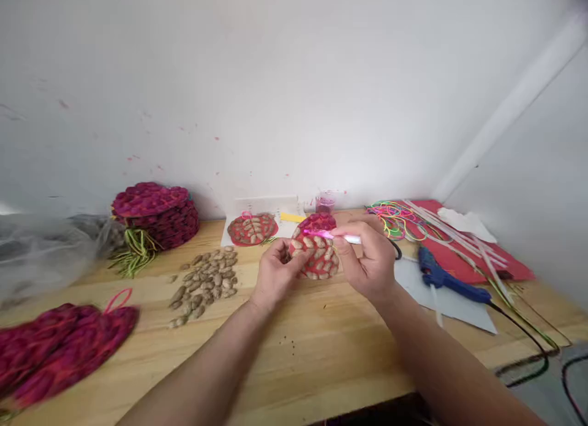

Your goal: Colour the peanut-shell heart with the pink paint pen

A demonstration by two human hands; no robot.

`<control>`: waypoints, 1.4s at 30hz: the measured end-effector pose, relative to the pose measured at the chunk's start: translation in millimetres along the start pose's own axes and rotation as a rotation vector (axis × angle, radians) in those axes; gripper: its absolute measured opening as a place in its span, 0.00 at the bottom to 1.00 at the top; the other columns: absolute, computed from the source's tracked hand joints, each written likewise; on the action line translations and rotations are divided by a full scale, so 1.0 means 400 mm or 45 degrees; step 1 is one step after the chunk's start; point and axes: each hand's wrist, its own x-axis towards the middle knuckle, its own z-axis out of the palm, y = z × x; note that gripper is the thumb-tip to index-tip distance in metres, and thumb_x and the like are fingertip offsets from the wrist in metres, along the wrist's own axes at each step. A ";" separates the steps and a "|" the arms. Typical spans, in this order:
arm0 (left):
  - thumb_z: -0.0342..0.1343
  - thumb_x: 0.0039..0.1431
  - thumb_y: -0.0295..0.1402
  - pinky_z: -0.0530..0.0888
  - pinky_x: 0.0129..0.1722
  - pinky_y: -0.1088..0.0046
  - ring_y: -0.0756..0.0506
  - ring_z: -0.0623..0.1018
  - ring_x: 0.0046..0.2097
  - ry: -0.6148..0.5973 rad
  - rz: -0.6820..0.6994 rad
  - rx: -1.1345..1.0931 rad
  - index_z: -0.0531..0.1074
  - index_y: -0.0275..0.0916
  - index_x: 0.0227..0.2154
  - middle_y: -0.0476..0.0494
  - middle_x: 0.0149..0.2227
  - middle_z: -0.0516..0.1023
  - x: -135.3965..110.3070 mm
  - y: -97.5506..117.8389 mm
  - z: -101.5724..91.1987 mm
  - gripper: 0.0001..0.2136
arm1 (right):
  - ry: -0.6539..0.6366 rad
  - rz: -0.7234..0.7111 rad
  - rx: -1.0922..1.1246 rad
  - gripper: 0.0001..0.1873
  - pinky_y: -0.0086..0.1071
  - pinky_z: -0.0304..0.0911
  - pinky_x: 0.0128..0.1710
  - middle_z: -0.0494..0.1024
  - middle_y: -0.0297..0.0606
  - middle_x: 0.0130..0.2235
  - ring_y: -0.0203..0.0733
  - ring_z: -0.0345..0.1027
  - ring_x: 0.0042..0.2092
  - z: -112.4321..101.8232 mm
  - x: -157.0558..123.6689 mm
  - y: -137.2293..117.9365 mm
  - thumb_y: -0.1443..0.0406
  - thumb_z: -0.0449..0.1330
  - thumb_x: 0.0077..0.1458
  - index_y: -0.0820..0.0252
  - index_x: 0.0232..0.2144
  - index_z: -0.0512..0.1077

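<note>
My left hand (278,270) grips the left edge of a red peanut-covered piece (321,264), holding it up above the table. Peanuts at its top are painted magenta, while the lower ones keep their tan shell colour. My right hand (370,257) is closed around a white-handled paintbrush (351,239). The brush's pink-stained end lies across the piece, just below the magenta peanuts; whether it touches cannot be made out. Behind my left hand, a second red piece with unpainted peanuts (252,229) rests on white paper. A small cup of magenta paint (325,204) stands by the wall.
Loose peanuts (206,282) lie left of my hands. Magenta finished pieces sit in a stack (156,215) and at front left (68,352). A blue glue gun (452,282), its cord, coloured strings (397,218) and glue sticks (452,230) occupy the right side.
</note>
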 end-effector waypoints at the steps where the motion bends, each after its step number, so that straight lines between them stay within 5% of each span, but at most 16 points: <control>1: 0.74 0.46 0.46 0.73 0.29 0.75 0.49 0.74 0.31 -0.001 -0.001 -0.013 0.73 0.37 0.31 0.47 0.29 0.77 0.000 -0.002 0.001 0.20 | 0.002 -0.003 -0.003 0.04 0.39 0.64 0.50 0.80 0.35 0.35 0.41 0.71 0.44 0.001 0.000 0.001 0.70 0.62 0.63 0.55 0.39 0.75; 13: 0.71 0.48 0.46 0.66 0.27 0.75 0.51 0.65 0.26 0.020 0.072 0.181 0.74 0.39 0.23 0.52 0.22 0.69 0.007 -0.016 -0.003 0.17 | -0.063 0.011 0.038 0.06 0.40 0.66 0.44 0.81 0.35 0.37 0.43 0.71 0.43 0.002 0.001 -0.003 0.71 0.62 0.63 0.55 0.41 0.75; 19: 0.68 0.49 0.43 0.68 0.31 0.73 0.49 0.68 0.28 0.012 0.113 0.210 0.79 0.38 0.29 0.49 0.26 0.74 0.002 -0.010 0.000 0.13 | -0.072 -0.046 -0.029 0.07 0.41 0.65 0.45 0.81 0.36 0.36 0.45 0.70 0.42 0.006 0.002 -0.004 0.72 0.61 0.63 0.54 0.41 0.74; 25: 0.65 0.52 0.41 0.66 0.29 0.74 0.50 0.67 0.27 0.045 0.213 0.337 0.73 0.39 0.21 0.51 0.23 0.70 -0.001 0.004 0.000 0.13 | -0.107 -0.056 -0.039 0.06 0.42 0.65 0.44 0.80 0.36 0.35 0.46 0.70 0.42 0.004 0.000 -0.009 0.70 0.61 0.63 0.55 0.40 0.73; 42: 0.64 0.55 0.42 0.64 0.30 0.73 0.49 0.65 0.29 0.038 0.257 0.444 0.75 0.38 0.25 0.50 0.24 0.68 0.007 -0.017 -0.011 0.12 | -0.056 0.071 0.025 0.05 0.41 0.67 0.47 0.81 0.37 0.37 0.44 0.72 0.44 -0.001 0.000 0.015 0.69 0.61 0.64 0.54 0.40 0.75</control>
